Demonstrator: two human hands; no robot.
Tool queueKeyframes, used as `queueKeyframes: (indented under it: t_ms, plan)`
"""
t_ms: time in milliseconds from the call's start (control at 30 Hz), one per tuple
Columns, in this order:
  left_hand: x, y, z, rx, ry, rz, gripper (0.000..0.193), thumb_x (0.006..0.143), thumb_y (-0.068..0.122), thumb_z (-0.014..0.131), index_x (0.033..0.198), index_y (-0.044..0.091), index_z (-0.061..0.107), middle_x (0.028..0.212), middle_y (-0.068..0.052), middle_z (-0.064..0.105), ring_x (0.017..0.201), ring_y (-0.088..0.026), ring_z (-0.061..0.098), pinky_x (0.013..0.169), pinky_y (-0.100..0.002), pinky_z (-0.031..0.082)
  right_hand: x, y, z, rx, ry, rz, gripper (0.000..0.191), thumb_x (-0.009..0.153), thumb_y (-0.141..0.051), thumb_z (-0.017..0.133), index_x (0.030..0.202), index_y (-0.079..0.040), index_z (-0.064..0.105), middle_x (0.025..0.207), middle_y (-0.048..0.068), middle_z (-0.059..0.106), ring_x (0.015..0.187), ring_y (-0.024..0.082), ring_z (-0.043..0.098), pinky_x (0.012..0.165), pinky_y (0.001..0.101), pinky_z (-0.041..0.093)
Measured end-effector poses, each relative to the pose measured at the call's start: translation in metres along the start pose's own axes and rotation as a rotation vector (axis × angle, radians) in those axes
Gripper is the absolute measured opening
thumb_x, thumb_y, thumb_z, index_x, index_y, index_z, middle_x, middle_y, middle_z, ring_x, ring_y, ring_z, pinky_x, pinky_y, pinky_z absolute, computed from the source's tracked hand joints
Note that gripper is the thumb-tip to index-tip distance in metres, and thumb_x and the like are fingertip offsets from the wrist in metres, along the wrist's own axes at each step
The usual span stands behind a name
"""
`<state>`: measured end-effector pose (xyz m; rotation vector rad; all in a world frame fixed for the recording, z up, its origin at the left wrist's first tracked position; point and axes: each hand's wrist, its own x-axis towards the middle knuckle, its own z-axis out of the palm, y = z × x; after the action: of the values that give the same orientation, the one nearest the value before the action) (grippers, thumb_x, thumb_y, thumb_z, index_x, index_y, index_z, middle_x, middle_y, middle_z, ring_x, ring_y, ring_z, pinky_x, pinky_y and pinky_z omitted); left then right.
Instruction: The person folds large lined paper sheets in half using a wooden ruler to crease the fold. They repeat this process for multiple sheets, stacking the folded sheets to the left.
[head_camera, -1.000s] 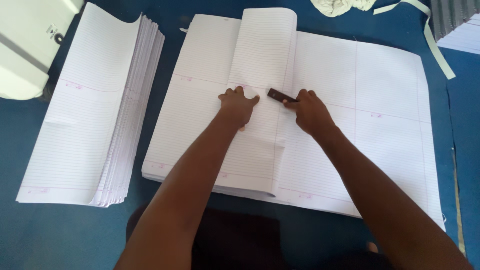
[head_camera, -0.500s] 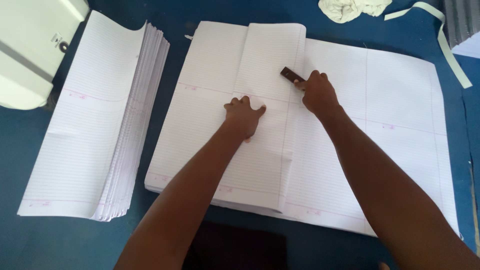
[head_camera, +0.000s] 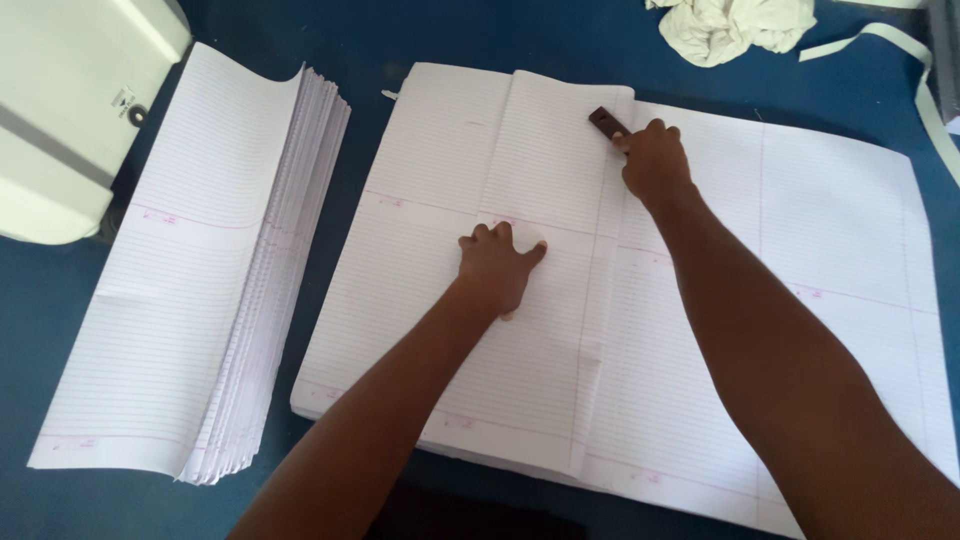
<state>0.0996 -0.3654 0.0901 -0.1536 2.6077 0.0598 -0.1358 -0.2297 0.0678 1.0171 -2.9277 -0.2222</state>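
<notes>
A large stack of white ruled paper sheets (head_camera: 800, 260) lies spread on the blue table. Its top sheet (head_camera: 540, 190) is folded over to the left, with the fold edge running down the middle. My left hand (head_camera: 500, 265) presses flat on the folded sheet, fingers apart. My right hand (head_camera: 655, 160) holds a small dark brown creasing block (head_camera: 607, 122) against the fold line near the sheet's far end.
A second pile of folded ruled sheets (head_camera: 190, 280) lies to the left. A white machine (head_camera: 60, 110) stands at the far left. A crumpled white cloth (head_camera: 735, 25) and a pale paper strip (head_camera: 925, 80) lie at the far right.
My right hand has slid the brown block away from me along the fold, from mid-sheet to its far end. The raised fold has flattened. My left hand stays pressed on the sheet.
</notes>
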Motion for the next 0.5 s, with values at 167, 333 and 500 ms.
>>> queueKeyframes:
  t_ms: [167,333,500]
  plan:
    - [0.000,-0.003,-0.002,-0.009,0.023,0.017,0.112,0.071,0.026,0.094,0.160,0.037,0.028,0.156,-0.024,0.031,0.136,-0.044,0.039,0.108,-0.058,0.040,0.029,0.010,0.006,-0.029,0.060,-0.027,0.049,0.096,-0.007,0.063,0.141,-0.024,0.067,0.099,0.014,0.072,0.102,0.031,0.062,0.094,0.0444,0.052]
    - [0.005,-0.007,0.001,-0.027,0.035,0.033,0.106,0.075,0.026,0.091,0.161,0.035,0.029,0.154,-0.026,0.033,0.134,-0.044,0.041,0.108,-0.058,0.041,0.046,0.013,0.009,0.182,0.124,0.107,0.048,0.093,-0.007,0.064,0.136,-0.028,0.069,0.114,0.019,0.063,0.109,0.040,0.058,0.088,0.0473,0.054]
    - [0.015,-0.010,0.013,-0.053,0.077,0.040,0.099,0.078,0.019,0.086,0.159,0.035,0.032,0.153,-0.026,0.034,0.132,-0.044,0.042,0.108,-0.058,0.040,0.059,0.025,0.005,0.045,0.090,0.034,0.041,0.098,-0.009,0.066,0.137,-0.022,0.069,0.108,0.017,0.072,0.103,0.035,0.068,0.088,0.0455,0.057]
